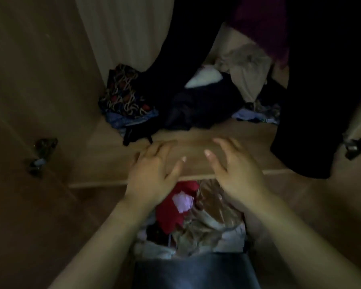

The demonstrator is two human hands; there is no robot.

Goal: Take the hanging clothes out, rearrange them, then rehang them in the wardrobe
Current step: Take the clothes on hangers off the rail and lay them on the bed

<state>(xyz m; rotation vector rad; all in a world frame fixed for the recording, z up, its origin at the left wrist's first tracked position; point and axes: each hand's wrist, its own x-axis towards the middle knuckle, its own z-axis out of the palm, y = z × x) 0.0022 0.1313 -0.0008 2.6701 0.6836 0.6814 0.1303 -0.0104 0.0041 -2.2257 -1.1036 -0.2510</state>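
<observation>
Hovering over shelf point(196, 146): left hand point(152, 176), right hand point(237, 175).

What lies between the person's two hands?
Bare wooden shelf front, and lower down a red garment lying beneath it, seen in the head view.

Wardrobe shelf point(196, 140): smooth wood-grain laminate, matt. Door hinge point(42, 151): shiny metal. Hanging black garment point(313, 101): matt cloth. Bag point(214, 219) below: crinkled, glossy clear plastic.
</observation>
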